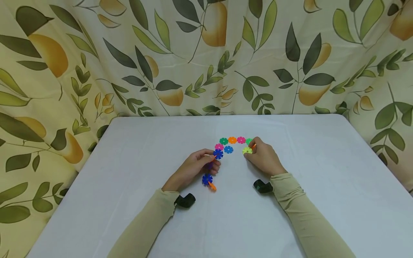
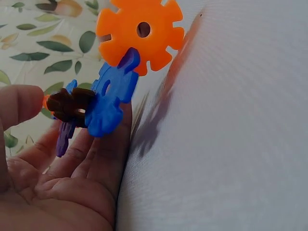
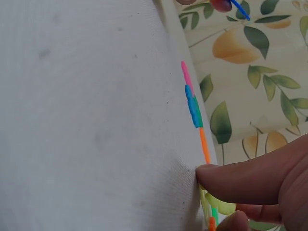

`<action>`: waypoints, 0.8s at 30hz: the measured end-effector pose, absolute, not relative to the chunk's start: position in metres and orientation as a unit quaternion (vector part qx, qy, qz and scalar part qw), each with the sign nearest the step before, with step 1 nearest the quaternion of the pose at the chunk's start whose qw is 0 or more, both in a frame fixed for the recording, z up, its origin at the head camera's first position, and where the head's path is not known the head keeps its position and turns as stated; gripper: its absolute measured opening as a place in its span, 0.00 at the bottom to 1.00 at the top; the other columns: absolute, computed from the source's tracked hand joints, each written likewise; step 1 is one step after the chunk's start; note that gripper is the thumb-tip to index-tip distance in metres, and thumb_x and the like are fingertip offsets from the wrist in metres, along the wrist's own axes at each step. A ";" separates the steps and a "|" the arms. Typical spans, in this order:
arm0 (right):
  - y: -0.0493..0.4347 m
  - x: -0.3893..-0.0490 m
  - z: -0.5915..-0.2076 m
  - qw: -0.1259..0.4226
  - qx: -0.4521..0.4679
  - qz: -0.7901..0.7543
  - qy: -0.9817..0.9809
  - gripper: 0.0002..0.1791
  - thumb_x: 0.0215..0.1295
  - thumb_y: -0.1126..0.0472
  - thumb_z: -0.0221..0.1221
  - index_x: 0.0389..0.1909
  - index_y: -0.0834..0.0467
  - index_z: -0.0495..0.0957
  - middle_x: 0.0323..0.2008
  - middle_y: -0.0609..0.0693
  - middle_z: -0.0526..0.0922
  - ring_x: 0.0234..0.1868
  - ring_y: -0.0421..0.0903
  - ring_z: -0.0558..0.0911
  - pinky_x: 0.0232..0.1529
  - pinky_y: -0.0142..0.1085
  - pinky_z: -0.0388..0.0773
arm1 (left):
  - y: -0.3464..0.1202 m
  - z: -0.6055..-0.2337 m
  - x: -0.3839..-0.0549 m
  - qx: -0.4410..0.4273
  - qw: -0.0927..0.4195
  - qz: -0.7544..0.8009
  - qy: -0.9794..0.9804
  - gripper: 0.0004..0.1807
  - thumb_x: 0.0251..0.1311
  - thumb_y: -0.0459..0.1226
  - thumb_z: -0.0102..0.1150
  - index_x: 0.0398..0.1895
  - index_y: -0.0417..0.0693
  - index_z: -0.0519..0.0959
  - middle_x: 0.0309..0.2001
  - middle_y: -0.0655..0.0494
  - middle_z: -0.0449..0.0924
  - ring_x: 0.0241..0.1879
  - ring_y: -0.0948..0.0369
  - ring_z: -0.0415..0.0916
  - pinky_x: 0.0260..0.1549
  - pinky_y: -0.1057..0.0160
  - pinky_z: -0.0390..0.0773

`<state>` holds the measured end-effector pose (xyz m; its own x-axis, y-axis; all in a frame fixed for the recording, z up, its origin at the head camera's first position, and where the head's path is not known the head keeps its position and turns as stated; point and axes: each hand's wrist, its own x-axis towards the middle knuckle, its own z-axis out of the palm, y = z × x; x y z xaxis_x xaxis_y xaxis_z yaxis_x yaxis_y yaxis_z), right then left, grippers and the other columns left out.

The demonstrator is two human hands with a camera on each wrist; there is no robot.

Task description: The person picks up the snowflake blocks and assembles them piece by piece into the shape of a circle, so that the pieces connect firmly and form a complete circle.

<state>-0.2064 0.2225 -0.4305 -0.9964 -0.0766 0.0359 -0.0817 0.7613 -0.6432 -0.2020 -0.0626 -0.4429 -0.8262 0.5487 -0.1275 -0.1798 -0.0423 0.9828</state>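
A: Leftmost first?
B: White tabletop (image 1: 106,182), its left edge well apart from the left sleeve (image 1: 145,225). Plenty of room out there.

A: Left hand (image 1: 193,165)?
B: Grasping a chain of notched discs (image 2: 103,120), blue, purple, brown, orange. Thumb one side, fingers behind; exact fingertip contact, can't tell. Orange end disc (image 2: 154,45) throws a shadow on the table, so probably raised to give the links clearance.

A: Middle?
B: Flat stuff, beyond and between the hands: pink disc (image 1: 219,147), green disc (image 1: 224,141), blue disc (image 1: 228,149), orange disc (image 1: 232,140), second pink disc (image 1: 241,140), second green disc (image 1: 248,141) partly hidden by fingers. Mostly a curved row; blue sits just inside it. Lying flat likely keeps the line steady. Linked or merely touching, can't confirm. Far table edge (image 1: 193,116) is past the row, some bare table between.

A: Right hand (image 1: 267,157)?
B: Pinching a yellow-green disc (image 1: 247,150), low, at the row's right end; an orange piece (image 1: 254,146) by the fingers. Probably kept low for support.

A: Room beyond?
B: Wide to the right edge. Tighter inward: right wrist device (image 1: 262,186) juts toward the middle.
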 end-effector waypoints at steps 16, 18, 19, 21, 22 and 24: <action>0.225 -0.207 -0.432 0.027 0.057 0.449 -0.891 0.11 0.72 0.71 0.64 0.53 0.68 0.82 0.39 0.58 0.83 0.33 0.50 0.83 0.35 0.32 0.81 | -0.064 -0.445 -0.203 0.099 0.241 0.713 0.651 0.10 0.80 0.36 0.59 0.50 0.37 0.83 0.41 0.43 0.88 0.37 0.56 0.89 0.54 0.58 0.85; 0.223 -0.206 -0.431 0.018 0.054 0.474 -0.879 0.11 0.72 0.72 0.63 0.52 0.69 0.82 0.38 0.59 0.83 0.31 0.50 0.84 0.33 0.31 0.83 | -0.064 -0.444 -0.203 0.096 0.240 0.709 0.656 0.10 0.80 0.36 0.59 0.50 0.37 0.83 0.41 0.44 0.88 0.37 0.56 0.89 0.53 0.59 0.86; 0.222 -0.206 -0.430 0.014 0.052 0.483 -0.874 0.11 0.73 0.72 0.63 0.52 0.69 0.82 0.38 0.59 0.83 0.31 0.50 0.85 0.32 0.32 0.83 | -0.064 -0.444 -0.203 0.095 0.240 0.708 0.658 0.10 0.80 0.36 0.59 0.51 0.37 0.83 0.41 0.44 0.88 0.37 0.55 0.89 0.52 0.59 0.86; 0.221 -0.205 -0.429 0.006 0.050 0.505 -0.862 0.10 0.73 0.72 0.63 0.52 0.70 0.81 0.38 0.60 0.83 0.30 0.50 0.86 0.32 0.32 0.84 | -0.064 -0.444 -0.203 0.097 0.239 0.705 0.661 0.10 0.80 0.37 0.58 0.51 0.38 0.83 0.40 0.44 0.88 0.37 0.55 0.89 0.50 0.59 0.87; 0.220 -0.205 -0.429 0.000 0.050 0.516 -0.855 0.10 0.73 0.72 0.63 0.52 0.71 0.80 0.38 0.60 0.83 0.30 0.50 0.86 0.32 0.33 0.84 | -0.064 -0.444 -0.203 0.097 0.239 0.704 0.662 0.10 0.81 0.37 0.58 0.51 0.37 0.82 0.40 0.44 0.87 0.37 0.55 0.88 0.49 0.59 0.87; 0.217 -0.204 -0.428 -0.007 0.053 0.528 -0.848 0.10 0.73 0.72 0.63 0.52 0.71 0.80 0.38 0.60 0.83 0.31 0.50 0.87 0.33 0.33 0.85 | -0.063 -0.445 -0.204 0.097 0.240 0.703 0.663 0.10 0.81 0.37 0.57 0.50 0.37 0.81 0.40 0.44 0.87 0.36 0.55 0.88 0.48 0.59 0.87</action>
